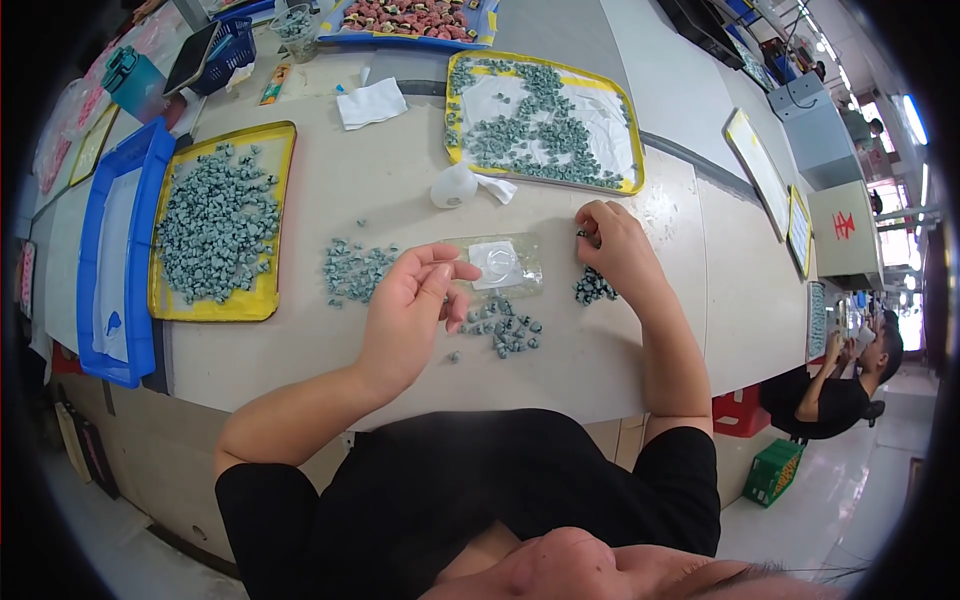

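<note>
top: was blk, looked plain, w/ open neckline at near edge
L sleeve: was short, blk
R sleeve: was short, blk, same cut
L hand: was bare, forearm too
R hand: ditto, was bare

Teal bottle, green crate, co-worker

The desk before me looks smooth and pale, with a faint sheen. Around it I see small grey-green pieces, hard-looking, with slightly shiny faces. A clear sheet in front of me is glossy, plastic-like. To my left, the blue tray looks like smooth moulded plastic. The white wipe seems soft, creased paper; my black shirt is matt cloth.
</note>
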{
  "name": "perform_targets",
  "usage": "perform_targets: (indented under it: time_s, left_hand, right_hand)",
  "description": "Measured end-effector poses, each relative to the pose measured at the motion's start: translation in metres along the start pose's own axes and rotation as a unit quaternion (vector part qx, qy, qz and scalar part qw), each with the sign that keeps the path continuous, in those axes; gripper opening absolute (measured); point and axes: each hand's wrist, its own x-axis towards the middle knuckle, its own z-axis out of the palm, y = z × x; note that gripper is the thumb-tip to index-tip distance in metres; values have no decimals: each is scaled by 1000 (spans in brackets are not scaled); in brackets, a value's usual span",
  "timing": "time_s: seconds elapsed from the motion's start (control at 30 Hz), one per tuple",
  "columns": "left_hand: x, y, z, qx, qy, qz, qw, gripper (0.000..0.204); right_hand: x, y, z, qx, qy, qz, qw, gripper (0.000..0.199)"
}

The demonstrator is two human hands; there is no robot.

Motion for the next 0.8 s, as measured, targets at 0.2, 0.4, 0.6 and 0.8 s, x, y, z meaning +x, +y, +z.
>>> perform_targets:
  time_s: [0.2, 0.4, 0.6, 0.8]
  left_hand:
    - [2, -1, -9, 0, -31, -31, 999, 21]
    - [3, 0, 3, 2, -22, -12, 1000, 23]
    - [4, 3, 4, -1, -24, -1, 1000, 19]
    - [7, 0, 3, 24, 18, 17, 999, 18]
  right_hand:
    - [-4, -7, -1, 55, 35, -29, 997, 15]
    - [-11, -14, 3, 90, 45, -103, 990, 18]
    - [-22, -20, 12, 30, 21, -197, 980, 21]
    - [-28, -23, 12, -49, 2, -217, 975, 17]
